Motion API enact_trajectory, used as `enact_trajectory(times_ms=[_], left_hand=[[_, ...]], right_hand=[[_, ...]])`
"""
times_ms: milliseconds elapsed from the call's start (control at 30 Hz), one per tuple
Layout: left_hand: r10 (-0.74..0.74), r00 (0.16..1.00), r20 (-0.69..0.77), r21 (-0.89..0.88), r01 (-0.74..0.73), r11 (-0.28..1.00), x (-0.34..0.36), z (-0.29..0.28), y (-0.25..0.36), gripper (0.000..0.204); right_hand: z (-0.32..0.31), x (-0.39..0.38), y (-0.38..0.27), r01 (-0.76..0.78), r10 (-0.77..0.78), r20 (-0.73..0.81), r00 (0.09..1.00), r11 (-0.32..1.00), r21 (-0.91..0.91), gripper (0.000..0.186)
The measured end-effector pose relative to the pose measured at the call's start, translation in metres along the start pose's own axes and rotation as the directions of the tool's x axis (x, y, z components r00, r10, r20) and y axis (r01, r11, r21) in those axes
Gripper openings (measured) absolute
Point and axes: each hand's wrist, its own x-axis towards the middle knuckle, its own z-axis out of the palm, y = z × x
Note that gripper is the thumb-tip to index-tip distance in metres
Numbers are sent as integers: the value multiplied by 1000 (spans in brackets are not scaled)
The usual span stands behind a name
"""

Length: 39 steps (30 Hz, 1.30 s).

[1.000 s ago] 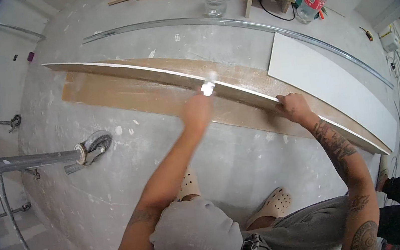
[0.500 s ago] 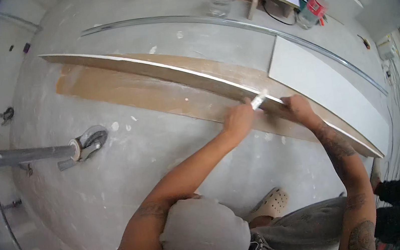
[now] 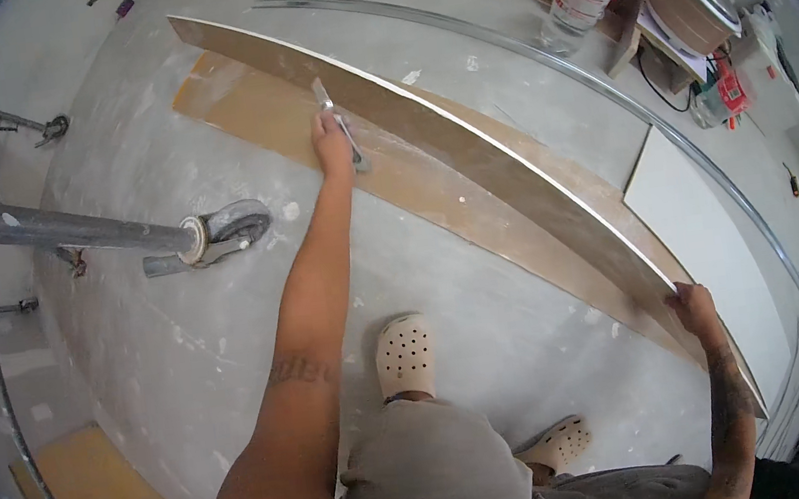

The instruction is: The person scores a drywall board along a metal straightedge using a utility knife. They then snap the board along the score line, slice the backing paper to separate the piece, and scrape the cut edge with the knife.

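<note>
A long plasterboard strip (image 3: 467, 150), brown-faced with a white edge, stands on its long edge and slants from far left to near right. Beneath it lies a flat brown board (image 3: 250, 108) on the floor. My left hand (image 3: 333, 147) is closed around a slim, pale and grey tool (image 3: 324, 96) that looks like a utility knife, close to the brown face in the strip's far-left half. Toward the near-right end, my right hand (image 3: 696, 309) grips the strip's upper edge, fingers wrapped over it.
A white panel (image 3: 687, 212) lies right of the strip, with a long metal profile (image 3: 535, 55) beyond. A plastic bottle (image 3: 579, 4) and a cooker (image 3: 695, 4) on a small stool stand at the far right. On the left, a scaffold pole with a caster wheel (image 3: 235, 229) reaches in.
My left hand has moved far left along the strip with the tool. My right hand has slid toward the near-right end. The view has shifted, and a second shoe now shows.
</note>
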Motion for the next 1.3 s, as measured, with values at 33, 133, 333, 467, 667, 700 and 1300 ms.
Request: enact_trajectory(times_ms=[33, 133, 333, 467, 667, 700, 1300], left_hand=[[-104, 995, 3, -191, 103, 976, 16, 3, 2, 27], [-186, 982, 23, -423, 178, 888, 57, 16, 8, 30], [-201, 977, 72, -426, 212, 879, 91, 33, -2, 36], [-224, 975, -3, -400, 204, 894, 92, 43, -13, 38], [-285, 956, -71, -327, 247, 912, 91, 40, -9, 42], [-286, 955, -83, -328, 245, 912, 90, 39, -7, 42], [-268, 963, 29, -395, 257, 882, 14, 57, 6, 36]], right_hand=[[1, 0, 0, -25, 25, -17, 1000, 1000, 5, 19], [5, -1, -3, -55, 54, -41, 998, 998, -14, 19], [7, -7, -10, -75, 73, -15, 997, 991, -111, 20], [10, -9, -8, -33, 30, -35, 999, 995, -91, 21], [19, -12, -4, -58, 56, -25, 998, 992, -109, 23], [19, -13, -4, -61, 59, -27, 998, 992, -109, 23], [19, -17, -8, -2, -6, -53, 999, 990, -144, 24]])
